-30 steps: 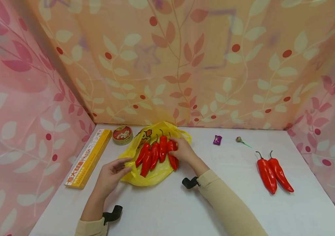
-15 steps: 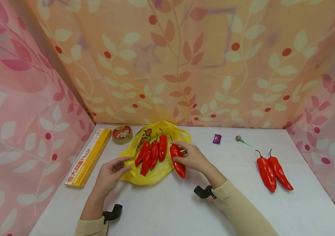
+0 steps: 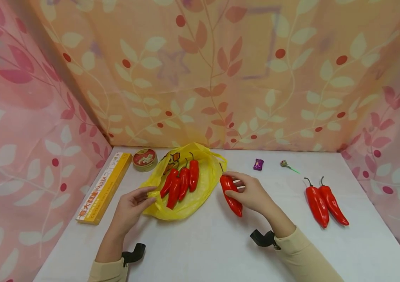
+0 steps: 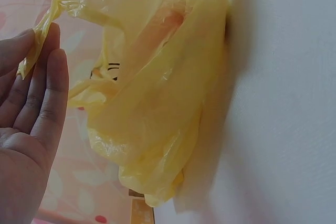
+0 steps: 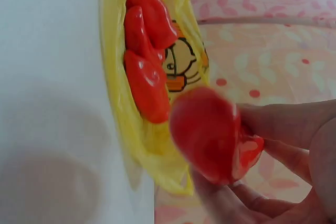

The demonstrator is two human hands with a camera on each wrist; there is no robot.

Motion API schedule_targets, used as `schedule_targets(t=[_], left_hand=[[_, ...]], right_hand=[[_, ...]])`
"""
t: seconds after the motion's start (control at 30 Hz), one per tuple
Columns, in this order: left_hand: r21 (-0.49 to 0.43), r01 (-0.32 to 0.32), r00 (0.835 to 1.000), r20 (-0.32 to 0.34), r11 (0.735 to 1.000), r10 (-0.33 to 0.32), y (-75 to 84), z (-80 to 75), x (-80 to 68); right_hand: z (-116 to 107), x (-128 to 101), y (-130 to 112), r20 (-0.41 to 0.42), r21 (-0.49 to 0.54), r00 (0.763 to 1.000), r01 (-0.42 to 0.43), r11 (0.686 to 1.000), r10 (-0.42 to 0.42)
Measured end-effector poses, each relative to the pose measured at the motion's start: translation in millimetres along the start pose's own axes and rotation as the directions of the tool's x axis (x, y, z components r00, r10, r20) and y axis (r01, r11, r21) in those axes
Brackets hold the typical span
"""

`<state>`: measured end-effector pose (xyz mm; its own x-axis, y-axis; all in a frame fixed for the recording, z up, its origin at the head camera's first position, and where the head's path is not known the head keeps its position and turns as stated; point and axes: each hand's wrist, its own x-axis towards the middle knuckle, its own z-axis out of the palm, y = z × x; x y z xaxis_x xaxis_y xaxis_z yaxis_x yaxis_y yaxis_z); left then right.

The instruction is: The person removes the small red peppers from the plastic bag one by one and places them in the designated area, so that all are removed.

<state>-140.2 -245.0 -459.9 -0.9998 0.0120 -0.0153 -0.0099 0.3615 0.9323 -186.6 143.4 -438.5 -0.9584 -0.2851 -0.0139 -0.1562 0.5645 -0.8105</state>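
A yellow plastic bag (image 3: pixel 185 210) lies open on the white table, with several red chili peppers (image 3: pixel 193 176) inside it. My left hand (image 3: pixel 130 209) pinches the bag's near left edge between thumb and fingers, as the left wrist view of the bag (image 4: pixel 152 114) also shows. Just right of the bag, my right hand (image 3: pixel 254 194) grips one red chili pepper (image 3: pixel 230 197) by its side, stem pointing away. Close up in the right wrist view, that held pepper (image 5: pixel 205 135) partly hides the bag behind it.
Two more chili peppers (image 3: pixel 317 207) lie side by side at the right. A purple-wrapped candy (image 3: pixel 258 164) and a lollipop with a green stick (image 3: pixel 284 163) sit at the back. Left of the bag are a round tin (image 3: pixel 145 159) and a pasta box (image 3: pixel 104 190).
My right hand has drawn one chili pepper out of the bag and carried it to the right, towards me. The left hand has stayed at the bag's edge.
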Motion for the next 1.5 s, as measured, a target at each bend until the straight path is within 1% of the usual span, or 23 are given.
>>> schedule_targets(t=[0.3, 0.4, 0.57, 0.73, 0.97, 1.1, 1.2, 1.33, 1.5], left_hand=[[-0.007, 0.000, 1.000, -0.002, 1.000, 0.000, 2.8, 1.1, 0.9], [-0.012, 0.003, 1.000, -0.002, 1.000, -0.003, 3.5, 0.8, -0.5], [-0.001, 0.000, 1.000, -0.004, 1.000, 0.000, 2.9, 0.0, -1.1], [0.010, -0.015, 1.000, -0.004, 1.000, 0.015, 0.9, -0.8, -0.4], [0.006, -0.015, 1.000, -0.002, 1.000, 0.015, -0.5, -0.7, 0.0], [0.006, -0.011, 1.000, 0.000, 1.000, 0.011, -1.5, -1.0, 0.4], [0.003, -0.007, 1.000, 0.000, 1.000, 0.007, -0.8, -0.7, 0.0], [0.000, -0.016, 1.000, -0.002, 1.000, 0.016, 0.3, 0.3, -0.5], [0.003, -0.007, 1.000, 0.004, 1.000, 0.007, 0.8, 0.1, 0.0]], right_hand=[[-29.0, -25.6, 21.5, -0.073, -0.064, 0.997, -0.021, 0.998, 0.016], [-39.5, -34.6, 30.6, -0.099, -0.104, 0.995, -0.023, 0.994, 0.012], [-58.1, -48.1, 45.1, -0.148, -0.193, 0.989, -0.038, 0.981, 0.009], [-76.5, -60.4, 61.7, -0.182, -0.251, 0.983, -0.069, 0.966, 0.023], [-99.8, -75.5, 90.6, -0.246, -0.338, 0.967, -0.151, 0.929, 0.067], [-108.1, -81.2, 105.5, -0.270, -0.384, 0.960, -0.172, 0.907, 0.068], [-112.0, -83.3, 114.5, -0.281, -0.424, 0.958, -0.182, 0.887, 0.063], [-114.4, -85.4, 122.4, -0.286, -0.462, 0.954, -0.216, 0.860, 0.086], [-115.5, -86.3, 126.0, -0.287, -0.479, 0.951, -0.247, 0.842, 0.115]])
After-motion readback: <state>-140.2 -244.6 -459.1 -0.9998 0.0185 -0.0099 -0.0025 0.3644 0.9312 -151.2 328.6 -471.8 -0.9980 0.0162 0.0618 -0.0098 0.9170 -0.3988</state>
